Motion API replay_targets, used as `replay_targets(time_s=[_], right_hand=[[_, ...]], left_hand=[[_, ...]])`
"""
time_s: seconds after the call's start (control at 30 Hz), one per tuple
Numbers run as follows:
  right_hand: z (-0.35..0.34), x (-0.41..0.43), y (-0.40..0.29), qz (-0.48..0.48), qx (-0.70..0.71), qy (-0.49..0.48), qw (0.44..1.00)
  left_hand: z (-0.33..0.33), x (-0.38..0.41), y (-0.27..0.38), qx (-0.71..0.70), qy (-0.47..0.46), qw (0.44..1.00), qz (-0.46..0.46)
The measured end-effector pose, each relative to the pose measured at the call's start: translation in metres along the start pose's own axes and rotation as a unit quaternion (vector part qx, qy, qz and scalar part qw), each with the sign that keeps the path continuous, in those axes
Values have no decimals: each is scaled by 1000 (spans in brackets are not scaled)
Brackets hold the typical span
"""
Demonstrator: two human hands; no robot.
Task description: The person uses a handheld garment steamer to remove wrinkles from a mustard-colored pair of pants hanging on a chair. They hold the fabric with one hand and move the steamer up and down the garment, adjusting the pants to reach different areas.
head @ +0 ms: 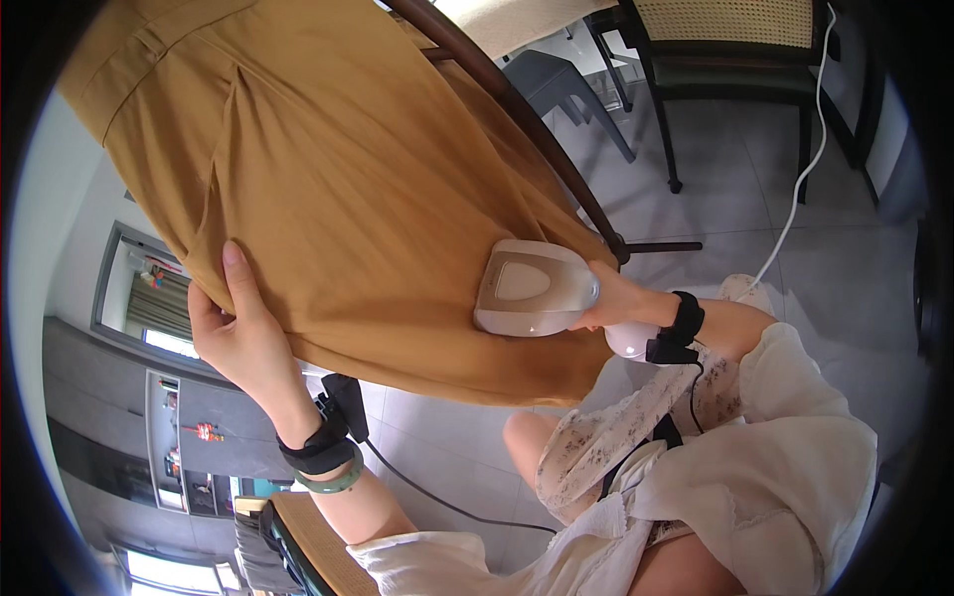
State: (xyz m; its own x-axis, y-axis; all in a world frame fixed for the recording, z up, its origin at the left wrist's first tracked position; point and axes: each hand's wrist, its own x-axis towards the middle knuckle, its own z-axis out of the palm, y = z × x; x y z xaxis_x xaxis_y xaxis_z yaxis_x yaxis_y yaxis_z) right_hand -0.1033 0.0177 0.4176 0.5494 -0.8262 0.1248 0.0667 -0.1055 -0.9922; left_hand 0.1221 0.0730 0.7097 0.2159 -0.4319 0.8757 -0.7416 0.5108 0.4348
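Observation:
A mustard-brown garment [335, 194], seemingly a skirt, hangs before me with its belt-looped waistband [149, 46] at the upper left. Its cloth shows soft creases and a slanted pocket opening. My left hand [242, 335] pinches the garment's left edge, thumb in front and fingers partly hidden behind. A white and beige handheld garment steamer [533, 287] lies against the lower right of the cloth. My right hand [622, 294] grips its handle, fingers mostly hidden by the steamer head.
A dark wooden stand [551, 149] runs along the garment's right side, its foot [663, 246] on the tiled floor. A white cord [809, 167] trails at the right. Beyond are a grey stool [548, 78] and a cane-backed chair [730, 86]. Another woven chair back [320, 540] is at bottom left.

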Motion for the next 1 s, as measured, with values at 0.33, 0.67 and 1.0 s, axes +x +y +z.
replay_targets(time_s=[0.33, 0.67, 1.0], right_hand=[[12, 65, -184, -416, 6, 71, 906], [26, 46, -120, -216, 108, -111, 964], [15, 86, -160, -174, 34, -69, 982]], left_hand=[[-12, 3, 19, 91, -38, 993, 60], [-15, 5, 24, 106, -44, 991, 73], [-23, 4, 24, 106, -45, 991, 61]])
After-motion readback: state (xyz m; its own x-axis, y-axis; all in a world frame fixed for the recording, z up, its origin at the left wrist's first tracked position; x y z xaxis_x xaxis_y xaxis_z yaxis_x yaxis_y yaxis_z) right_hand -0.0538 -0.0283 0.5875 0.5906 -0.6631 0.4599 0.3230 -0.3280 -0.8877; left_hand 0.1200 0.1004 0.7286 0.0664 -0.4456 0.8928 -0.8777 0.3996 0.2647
